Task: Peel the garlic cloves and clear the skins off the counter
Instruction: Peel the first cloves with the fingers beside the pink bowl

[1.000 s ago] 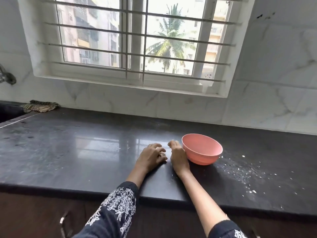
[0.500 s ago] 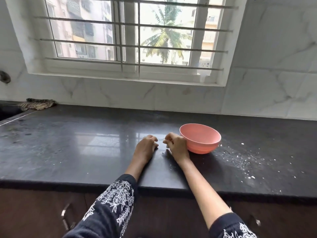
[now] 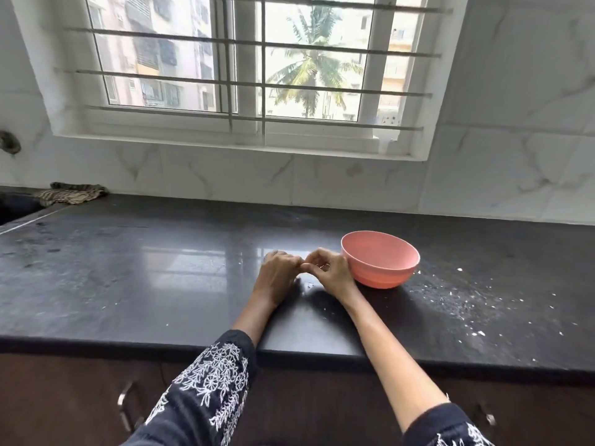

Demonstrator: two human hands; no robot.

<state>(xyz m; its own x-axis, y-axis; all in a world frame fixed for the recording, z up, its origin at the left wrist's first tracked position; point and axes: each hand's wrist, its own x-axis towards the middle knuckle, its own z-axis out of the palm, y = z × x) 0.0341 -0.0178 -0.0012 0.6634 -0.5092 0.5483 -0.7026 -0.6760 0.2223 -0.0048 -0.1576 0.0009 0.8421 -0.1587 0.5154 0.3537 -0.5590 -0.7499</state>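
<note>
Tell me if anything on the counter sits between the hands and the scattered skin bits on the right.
Yes. The pink bowl stands right beside the right hand, between both hands and most of the skin bits. The left hand is farther still.

— What colour is the bowl (image 3: 380, 263)?
— Pink, on a black counter (image 3: 128, 278) flecked with white bits (image 3: 463, 300).
— And the sleeve (image 3: 206, 391)?
— Dark, with white floral embroidery. The wall (image 3: 515, 123) is white marble, grey-veined; the cloth (image 3: 69, 193) is striped.

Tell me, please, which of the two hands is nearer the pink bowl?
The right hand is nearer: it sits right beside the pink bowl, while the left hand lies on its far side, further from the bowl.
</note>
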